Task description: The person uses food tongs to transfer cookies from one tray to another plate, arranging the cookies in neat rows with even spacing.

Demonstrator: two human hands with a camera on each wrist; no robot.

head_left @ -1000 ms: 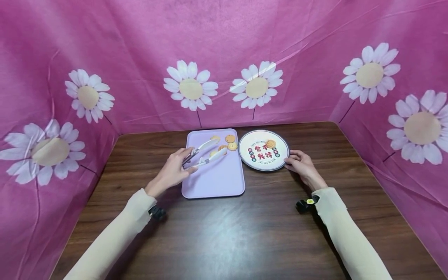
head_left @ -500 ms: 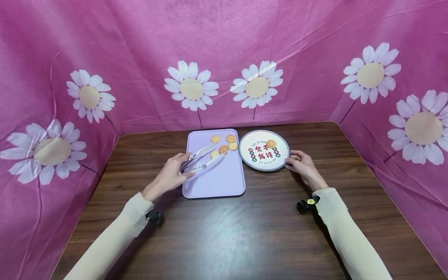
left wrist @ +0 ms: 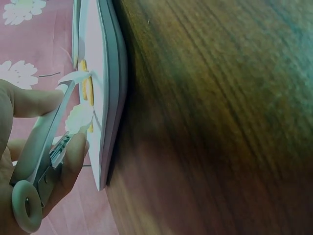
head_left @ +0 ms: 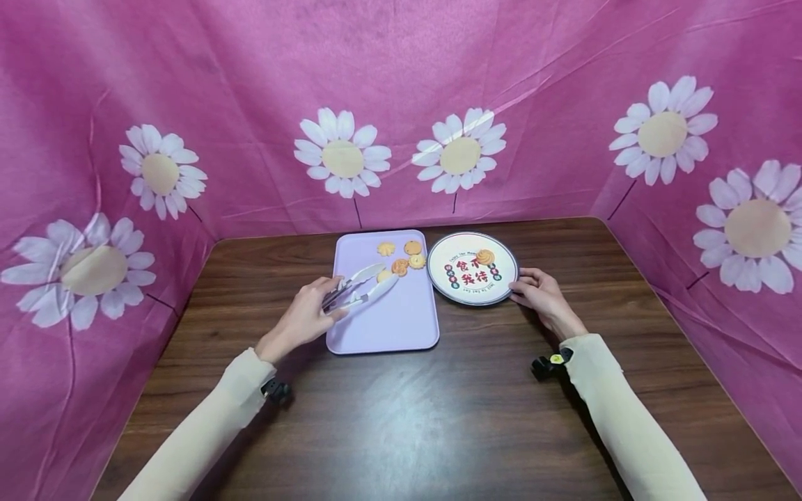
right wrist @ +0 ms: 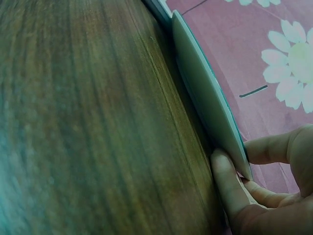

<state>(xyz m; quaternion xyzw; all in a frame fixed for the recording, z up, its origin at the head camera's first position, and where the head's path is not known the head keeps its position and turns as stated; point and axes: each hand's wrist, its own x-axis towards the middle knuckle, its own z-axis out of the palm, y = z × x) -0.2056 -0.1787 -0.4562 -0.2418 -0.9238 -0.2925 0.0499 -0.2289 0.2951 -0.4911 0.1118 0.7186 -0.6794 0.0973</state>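
Observation:
My left hand (head_left: 303, 319) grips metal tongs (head_left: 360, 300) with pale tips, low over the left side of a lilac tray (head_left: 401, 327). The spread tips reach a pale yellow cookie (head_left: 383, 276), partly hidden; whether they touch it I cannot tell. Beside it lie a browner cookie (head_left: 399, 267), a ring-like cookie (head_left: 416, 261), a round cookie (head_left: 413, 248) and a flower-shaped cookie (head_left: 386, 248). In the left wrist view, thumb and fingers squeeze the tongs (left wrist: 44, 137) from both sides. My right hand (head_left: 544, 299) pinches the rim of a white plate (head_left: 441, 261), which bears a swirled cookie (head_left: 485, 257).
Tray and plate stand side by side near the back of a dark wooden table (head_left: 401, 424). Behind and at both sides hangs a pink cloth (head_left: 401, 62) printed with white daisies. Each wrist carries a small black camera (head_left: 277, 391).
The tongs have drawn back left and toward me, uncovering the flower-shaped and browner cookies, and their tips have come somewhat closer together. My right hand keeps its hold on the plate.

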